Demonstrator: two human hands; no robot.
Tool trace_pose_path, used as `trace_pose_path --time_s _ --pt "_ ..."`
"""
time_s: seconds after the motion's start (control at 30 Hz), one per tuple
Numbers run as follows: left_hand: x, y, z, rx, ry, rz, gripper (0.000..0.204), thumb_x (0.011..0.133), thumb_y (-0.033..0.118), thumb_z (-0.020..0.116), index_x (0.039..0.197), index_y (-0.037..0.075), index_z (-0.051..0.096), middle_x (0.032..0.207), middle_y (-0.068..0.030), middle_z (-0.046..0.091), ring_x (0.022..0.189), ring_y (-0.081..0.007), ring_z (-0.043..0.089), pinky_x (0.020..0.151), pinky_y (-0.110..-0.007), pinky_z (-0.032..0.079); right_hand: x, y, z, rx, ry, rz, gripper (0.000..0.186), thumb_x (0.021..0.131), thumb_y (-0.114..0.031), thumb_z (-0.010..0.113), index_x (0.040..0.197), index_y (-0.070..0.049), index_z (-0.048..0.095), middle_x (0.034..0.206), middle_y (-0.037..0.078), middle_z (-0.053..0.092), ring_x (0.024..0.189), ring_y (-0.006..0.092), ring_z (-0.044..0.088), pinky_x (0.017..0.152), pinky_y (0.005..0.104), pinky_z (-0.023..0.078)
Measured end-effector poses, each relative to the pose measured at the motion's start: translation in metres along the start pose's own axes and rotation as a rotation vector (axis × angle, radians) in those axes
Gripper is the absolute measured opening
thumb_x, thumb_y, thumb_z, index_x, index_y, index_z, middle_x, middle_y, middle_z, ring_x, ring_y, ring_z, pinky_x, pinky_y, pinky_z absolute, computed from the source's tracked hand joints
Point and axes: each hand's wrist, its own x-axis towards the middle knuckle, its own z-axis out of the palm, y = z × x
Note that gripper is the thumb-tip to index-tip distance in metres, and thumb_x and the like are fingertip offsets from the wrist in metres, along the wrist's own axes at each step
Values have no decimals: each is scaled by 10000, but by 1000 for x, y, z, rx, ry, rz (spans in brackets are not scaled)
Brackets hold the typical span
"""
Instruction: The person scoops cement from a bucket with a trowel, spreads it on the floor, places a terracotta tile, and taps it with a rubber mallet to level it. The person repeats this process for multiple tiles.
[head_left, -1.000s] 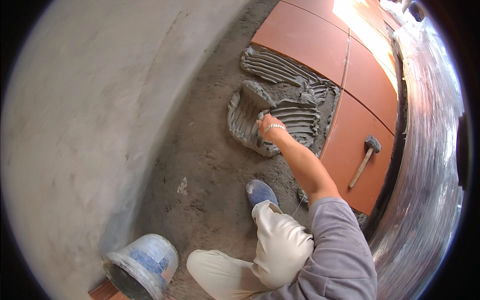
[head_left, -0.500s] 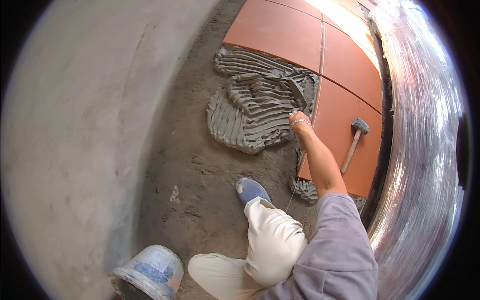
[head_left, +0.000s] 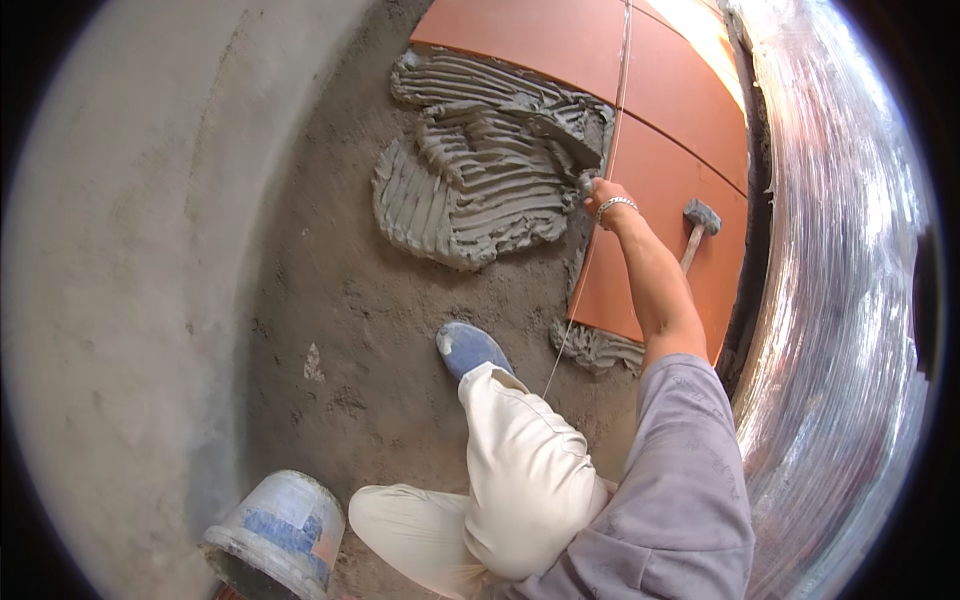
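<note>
Rough brown floor [head_left: 370, 330], bare wall [head_left: 130, 250] on the left, shiny plastic [head_left: 840, 250] down the right. Closest up: one bucket [head_left: 285, 525], then one blue shoe [head_left: 470, 348]. One string [head_left: 556, 362] runs up along the tiles [head_left: 690, 110], at least four showing. One hammer [head_left: 703, 216] lies on the nearest, handle partly blocked by the forearm [head_left: 655, 270]. Right hand [head_left: 606, 196] has its fingers wrapped round one trowel [head_left: 575, 143], which is at the right side of the big combed mortar [head_left: 480, 180] patch. Left hand's out of frame, so can't tell its fingers.
</note>
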Motion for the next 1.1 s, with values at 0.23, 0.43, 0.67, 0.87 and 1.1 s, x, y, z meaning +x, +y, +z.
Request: trace_pose_path --time_s 0.23,0.43,0.67,0.87,1.1 --pt "17 3 16 -3 -16 14 715 734 786 586 1090 173 495 934 10 464 806 -157 466 710 -359 415 -128 28 77 -150 -147 -221 245 904 -252 620 1050 -62 570 989 231 695 936 420 670 851 496 524" --pt "27 4 11 -2 -10 39 724 721 798 595 1068 170 499 902 14 463 775 -149 470 694 -347 416 -181 36 99 -140 -40 -298 217 905 -260 573 1005 -72 532 883 234 700 856 432 675 763 523 530" --pt "35 1 12 -34 -13 37 734 707 812 605 1043 167 503 866 19 461 740 -140 475 676 -332 417 -195 7 116 -142 -136 -291 243 918 -252 578 1032 -41 540 944 235 704 932 420 678 811 508 533" --pt "40 2 9 -72 13 38 744 694 823 613 1021 164 507 834 24 460 709 -132 479 660 -320 418 -217 -29 130 124 -137 -209 375 920 -335 627 1042 1 512 983 280 684 969 454 654 832 521 514" --pt "48 9 4 -136 53 39 755 679 837 623 995 161 511 798 29 459 674 -123 484 641 -305 420 -215 -85 142 239 -202 -52 466 940 -354 598 1160 51 528 1116 303 665 1077 448 637 944 503 493"
